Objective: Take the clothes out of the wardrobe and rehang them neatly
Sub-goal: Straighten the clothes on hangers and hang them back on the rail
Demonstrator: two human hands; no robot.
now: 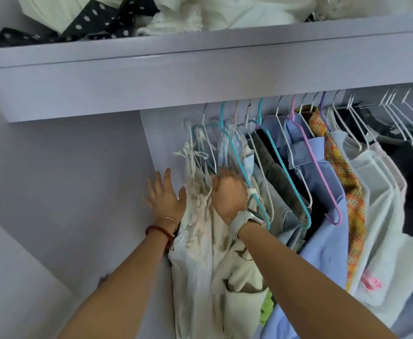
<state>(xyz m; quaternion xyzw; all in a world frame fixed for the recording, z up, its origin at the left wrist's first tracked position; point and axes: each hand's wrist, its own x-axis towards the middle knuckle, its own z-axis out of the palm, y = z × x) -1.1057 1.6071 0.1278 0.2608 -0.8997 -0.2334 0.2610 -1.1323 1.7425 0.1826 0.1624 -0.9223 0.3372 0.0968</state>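
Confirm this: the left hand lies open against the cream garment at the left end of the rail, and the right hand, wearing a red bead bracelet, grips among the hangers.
One detail is wrong. The head view shows the red bead bracelet on the left hand; the right hand wears a white watch. The rest holds: left hand open against the cream garment, right gripping among the hangers.

A pale lilac shelf (pixel 200 67) is seen across the top of the wardrobe. On it, a black cloth with white dots (pixel 90 23) is heaped at the left, and crumpled white clothes (pixel 225 13) are piled beside it, spread along the shelf to the right edge.
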